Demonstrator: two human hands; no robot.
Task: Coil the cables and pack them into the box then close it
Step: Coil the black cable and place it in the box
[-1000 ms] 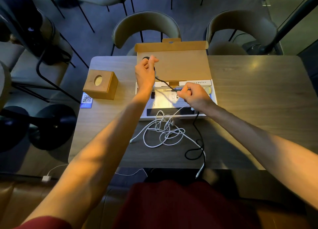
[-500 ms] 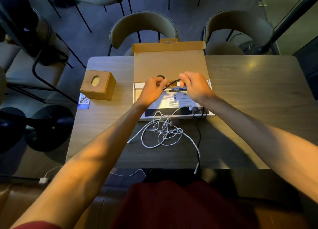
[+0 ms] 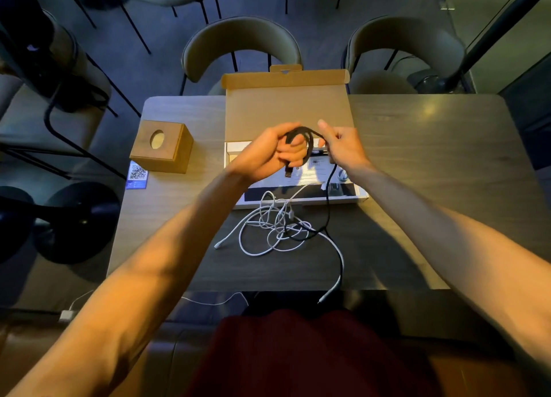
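The box (image 3: 286,113) lies open on the table (image 3: 432,158), its lid flat on the far side. In front of it the white cable (image 3: 277,220) is a loose tangle. The black cable (image 3: 328,197) rises from there to the hands above the box. The left hand (image 3: 268,155) has its fingers curled round the black loop. The right hand (image 3: 343,146) pinches the same cable.

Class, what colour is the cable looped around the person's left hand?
The cable is black; head view.
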